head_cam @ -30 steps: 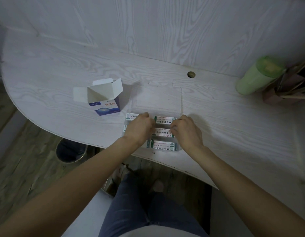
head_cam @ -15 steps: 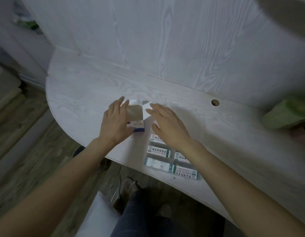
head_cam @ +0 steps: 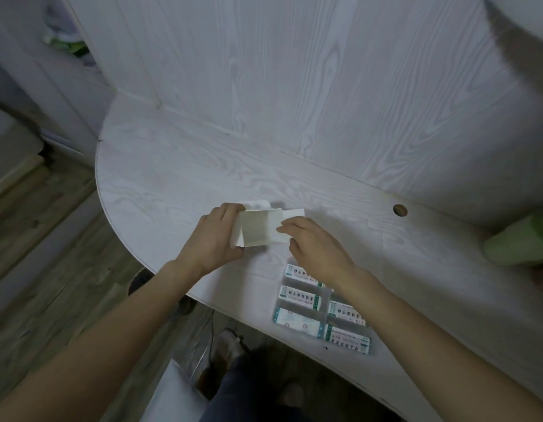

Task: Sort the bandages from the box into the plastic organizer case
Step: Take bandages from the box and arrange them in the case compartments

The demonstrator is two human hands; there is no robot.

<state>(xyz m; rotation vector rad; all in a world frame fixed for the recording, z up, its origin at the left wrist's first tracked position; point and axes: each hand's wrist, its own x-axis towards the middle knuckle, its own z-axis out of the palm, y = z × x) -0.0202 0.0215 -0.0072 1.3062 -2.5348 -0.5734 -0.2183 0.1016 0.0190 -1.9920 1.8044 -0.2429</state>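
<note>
The small white cardboard box (head_cam: 255,227) lies tipped with its open mouth toward me, flaps spread, and its inside looks empty. My left hand (head_cam: 216,241) grips the box's left side. My right hand (head_cam: 313,245) touches its right flap with the fingertips. The clear plastic organizer case (head_cam: 322,309) sits near the table's front edge, below my right wrist. Its compartments hold white-and-green wrapped bandages (head_cam: 300,296); my right forearm hides part of the case.
The white wood-grain table (head_cam: 172,178) has a curved front edge and a round cable hole (head_cam: 400,210). A green bottle (head_cam: 519,242) lies at the far right. A wall panel rises behind the table. My legs and the floor show below the edge.
Both hands left the organizer case and went to the box. My left hand now grips it and has tipped its opening toward me. The view has swung left.
</note>
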